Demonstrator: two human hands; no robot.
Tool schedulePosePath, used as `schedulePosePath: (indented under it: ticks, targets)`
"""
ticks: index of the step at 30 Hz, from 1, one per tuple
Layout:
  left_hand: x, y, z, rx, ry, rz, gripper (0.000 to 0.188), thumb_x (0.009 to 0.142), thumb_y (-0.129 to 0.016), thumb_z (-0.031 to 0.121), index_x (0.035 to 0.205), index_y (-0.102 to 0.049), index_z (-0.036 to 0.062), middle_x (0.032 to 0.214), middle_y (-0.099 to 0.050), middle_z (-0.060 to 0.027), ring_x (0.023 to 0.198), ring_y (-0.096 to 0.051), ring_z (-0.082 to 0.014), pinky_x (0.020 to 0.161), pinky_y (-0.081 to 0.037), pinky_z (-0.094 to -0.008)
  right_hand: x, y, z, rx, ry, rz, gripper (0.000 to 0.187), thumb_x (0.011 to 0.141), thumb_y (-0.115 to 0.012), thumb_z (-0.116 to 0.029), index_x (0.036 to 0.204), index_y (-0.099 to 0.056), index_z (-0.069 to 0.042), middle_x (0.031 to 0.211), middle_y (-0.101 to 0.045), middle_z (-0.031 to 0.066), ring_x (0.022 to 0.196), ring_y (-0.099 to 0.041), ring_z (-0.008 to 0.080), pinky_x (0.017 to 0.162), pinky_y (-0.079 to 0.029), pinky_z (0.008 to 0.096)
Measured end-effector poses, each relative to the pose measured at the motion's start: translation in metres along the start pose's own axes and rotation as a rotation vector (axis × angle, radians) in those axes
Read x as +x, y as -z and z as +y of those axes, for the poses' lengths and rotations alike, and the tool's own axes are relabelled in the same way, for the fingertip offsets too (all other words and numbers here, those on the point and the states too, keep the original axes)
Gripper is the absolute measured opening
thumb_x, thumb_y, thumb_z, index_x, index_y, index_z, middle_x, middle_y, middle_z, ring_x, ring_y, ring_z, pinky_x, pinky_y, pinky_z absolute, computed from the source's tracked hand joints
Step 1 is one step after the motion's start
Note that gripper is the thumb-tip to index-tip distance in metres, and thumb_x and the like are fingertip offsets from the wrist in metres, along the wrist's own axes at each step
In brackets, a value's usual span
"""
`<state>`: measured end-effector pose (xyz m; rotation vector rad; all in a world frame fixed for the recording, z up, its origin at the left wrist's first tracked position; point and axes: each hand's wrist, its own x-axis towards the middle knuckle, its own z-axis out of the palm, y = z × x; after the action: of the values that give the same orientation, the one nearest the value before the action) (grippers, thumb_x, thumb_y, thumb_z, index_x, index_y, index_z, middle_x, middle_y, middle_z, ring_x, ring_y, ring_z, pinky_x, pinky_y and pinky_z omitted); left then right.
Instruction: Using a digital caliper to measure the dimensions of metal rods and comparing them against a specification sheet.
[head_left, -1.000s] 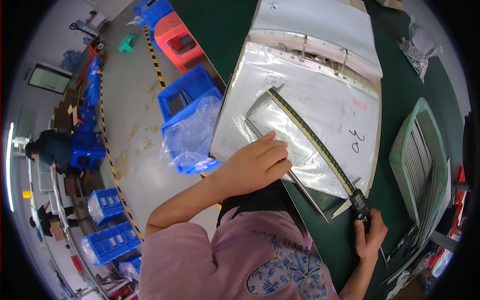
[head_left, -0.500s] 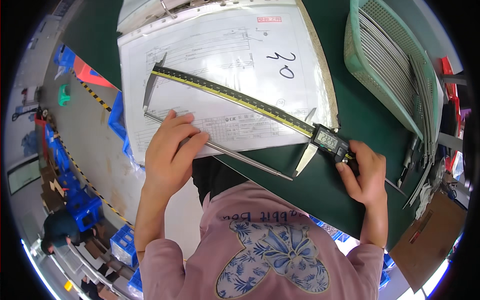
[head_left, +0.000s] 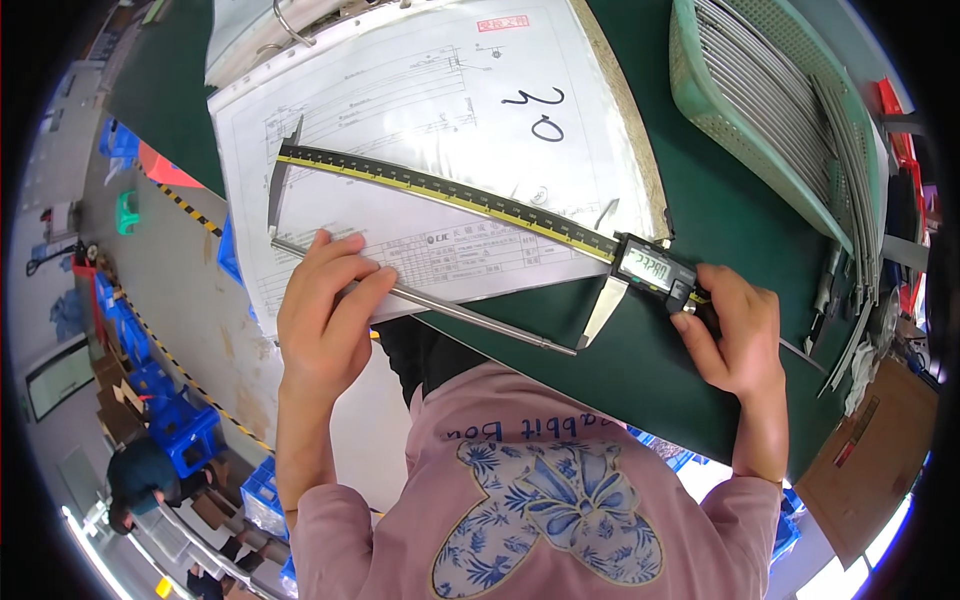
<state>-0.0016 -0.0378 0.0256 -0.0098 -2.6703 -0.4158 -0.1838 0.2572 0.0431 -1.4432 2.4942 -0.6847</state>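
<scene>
A thin metal rod point(head_left: 480, 318) slants across the lower edge of a sleeved drawing sheet point(head_left: 400, 110) and the table. My left hand point(head_left: 332, 310) is closed around the rod near its left end. Above it lies a long digital caliper point(head_left: 450, 195) with a black and yellow beam. Its fixed jaw is at the rod's left end, and its sliding jaw point(head_left: 603, 312) meets or nearly meets the right end. My right hand point(head_left: 730, 325) grips the caliper's slider beside the lit display point(head_left: 650, 268), thumb below and fingers above.
A pale green plastic basket point(head_left: 745, 150) full of similar metal rods stands at the right of the dark green table point(head_left: 690, 180). More rods and a dark-handled tool point(head_left: 825, 290) lie beside it. The sheet sits in a ring binder point(head_left: 295, 25). A person point(head_left: 150, 475) is at the far left.
The sliding jaw has come closer to the rod's right end. The whole view has shifted slightly; both hands keep their hold.
</scene>
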Motion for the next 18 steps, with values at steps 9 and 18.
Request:
schedulePosePath:
  ticks: [9,18]
  targets:
    - [-0.001,-0.0012,-0.0006,-0.005,0.011,0.001,0.029,0.061,-0.06,-0.008,0.086,-0.064,0.0044,0.083,-0.059,-0.0098,0.09,-0.061,-0.0303,0.088,-0.048,-0.0486,0.0017,-0.0032,0.0005,-0.028,-0.014,0.022,0.032,0.07,-0.072,-0.026,0.086,-0.057,-0.002,0.069,-0.058,0.0101,0.051,-0.056,0.0263,0.045,-0.042,0.0336]
    - [-0.0005,-0.0015,-0.0028,0.017,0.0,0.0,0.026,0.064,-0.061,-0.006,0.087,-0.066,0.0047,0.084,-0.059,-0.01,0.09,-0.061,-0.0298,0.087,-0.048,-0.0494,0.0025,-0.0083,0.0055,-0.014,-0.011,0.072,0.033,0.071,-0.072,-0.032,0.081,-0.057,-0.005,0.06,-0.054,0.0081,0.048,-0.053,0.0268,0.044,-0.041,0.0339]
